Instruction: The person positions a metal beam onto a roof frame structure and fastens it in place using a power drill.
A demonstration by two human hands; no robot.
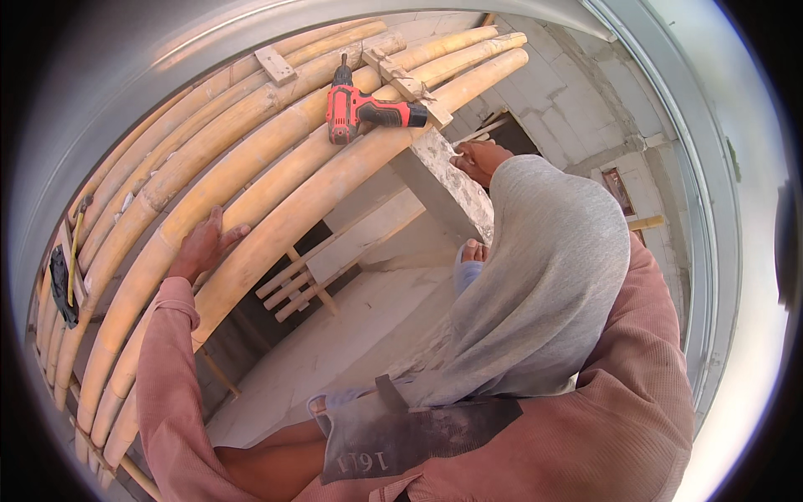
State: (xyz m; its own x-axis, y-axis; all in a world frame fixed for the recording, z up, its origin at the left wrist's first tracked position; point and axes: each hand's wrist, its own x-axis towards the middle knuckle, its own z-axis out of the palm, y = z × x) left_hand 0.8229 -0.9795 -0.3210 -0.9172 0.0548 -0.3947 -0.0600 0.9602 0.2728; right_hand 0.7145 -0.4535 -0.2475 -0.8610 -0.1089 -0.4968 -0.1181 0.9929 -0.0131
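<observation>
left hand (203,245) lies flat, fingers spread, on the long yellow bamboo poles (251,159) laid side by side at left, clamping nothing. right hand (478,158), far right, rests at the grey concrete block (443,180); its grip cannot be told. a red-and-black cordless drill (360,110) lies on the far poles.

Smooth, faintly glossy bamboo poles (251,159); red-black plastic drill (360,110); rough matt concrete block (443,180).
</observation>
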